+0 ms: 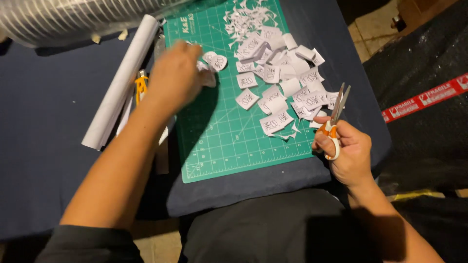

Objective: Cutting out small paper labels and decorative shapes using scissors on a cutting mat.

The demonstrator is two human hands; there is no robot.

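Scissors (335, 116), orange-handled with grey blades: we hold them in our right hand (345, 155), the grip clamped through the handle loops, the blades pointing up and slightly apart, just off the right edge of the green cutting mat (219, 141).

Paper cut-outs (280, 87), small white pieces with dark printed marks: they lie heaped on the mat's upper right half, with finer white scraps (243, 17) at its far end.

Left hand (176, 75): we see it blurred over the mat's upper left corner, the grip pinched on a white cut-out piece (214, 62).

Rolled white paper (122, 80): it lies slanted on the counter (44, 126), which is covered in dark blue cloth, just left of the mat. A small yellow-handled tool (141, 85) sits beside the roll, partly hidden by our left forearm.

Black wrapped bundle (424, 58) with a red-and-white tape strip (426, 96): it stands right of the counter.
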